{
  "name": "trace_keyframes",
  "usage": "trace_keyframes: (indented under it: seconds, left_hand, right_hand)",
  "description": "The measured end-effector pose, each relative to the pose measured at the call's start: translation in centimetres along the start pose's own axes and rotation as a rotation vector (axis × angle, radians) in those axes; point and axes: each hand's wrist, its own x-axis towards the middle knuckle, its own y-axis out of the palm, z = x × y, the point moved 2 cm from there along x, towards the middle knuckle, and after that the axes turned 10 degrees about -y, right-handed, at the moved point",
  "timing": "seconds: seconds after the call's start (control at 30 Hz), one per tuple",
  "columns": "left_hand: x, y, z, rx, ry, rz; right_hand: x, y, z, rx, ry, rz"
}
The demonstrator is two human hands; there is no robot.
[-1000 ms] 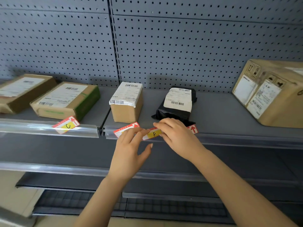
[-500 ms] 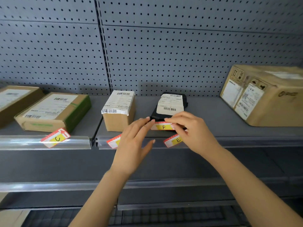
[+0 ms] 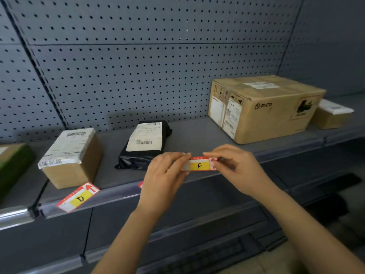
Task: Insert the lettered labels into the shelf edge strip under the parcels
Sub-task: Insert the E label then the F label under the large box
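Both hands hold a red, white and yellow label marked F (image 3: 199, 165) just above the shelf's front edge. My left hand (image 3: 165, 177) pinches its left end and my right hand (image 3: 235, 167) pinches its right end. The clear edge strip (image 3: 118, 192) runs along the shelf front below. A label marked D (image 3: 79, 196) sits tilted in the strip under the small cardboard parcel (image 3: 73, 157). Behind my left hand, a red corner of another label (image 3: 140, 184) shows in the strip under the black bag parcel (image 3: 145, 144).
A large cardboard box (image 3: 262, 107) stands on the shelf to the right, with a smaller box (image 3: 331, 115) beyond it. A green-sided parcel (image 3: 13, 165) is at the far left. Grey pegboard (image 3: 158, 66) backs the shelf. Lower shelves lie below.
The view has swung right. Both hands carried the F label rightward, past the black bag; it is now held level between them. The E label is hidden behind my left hand.
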Motion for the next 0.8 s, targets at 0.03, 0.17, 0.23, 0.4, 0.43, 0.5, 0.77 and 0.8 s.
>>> trace_keyframes:
  seconds: [0.03, 0.17, 0.23, 0.4, 0.43, 0.5, 0.77, 0.8]
  left_hand:
    - [0.4, 0.8, -1.0, -0.01, 0.009, 0.005]
    - [2.1, 4.5, -5.3, -0.027, 0.024, 0.021]
    - [2.9, 6.5, -7.9, -0.037, 0.025, 0.033]
    - [4.7, 11.4, -13.8, -0.053, 0.025, 0.073]
    - [4.9, 12.3, -14.7, -0.043, 0.013, 0.075]
    - [5.2, 13.8, -16.3, -0.028, -0.015, 0.071]
    - [5.9, 17.5, -19.2, 0.012, -0.057, 0.114]
    - [6.2, 17.9, -19.3, 0.013, -0.062, 0.122]
  right_hand:
    - [-0.7, -1.0, -0.6, -0.024, 0.004, 0.01]
    - [-3.3, -5.0, -2.8, -0.361, -0.127, 0.144]
    - [-4.5, -7.3, -4.3, -0.488, -0.198, 0.146]
    - [-6.9, -13.6, -8.6, -0.586, -0.25, 0.112]
    - [-7.4, -14.8, -9.6, -0.587, -0.244, 0.105]
    - [-8.2, -17.0, -11.5, -0.579, -0.217, 0.097]
    - [-9.9, -21.8, -18.2, -0.538, -0.086, 0.066]
    - [-9.9, -22.0, -18.9, -0.534, -0.08, 0.065]
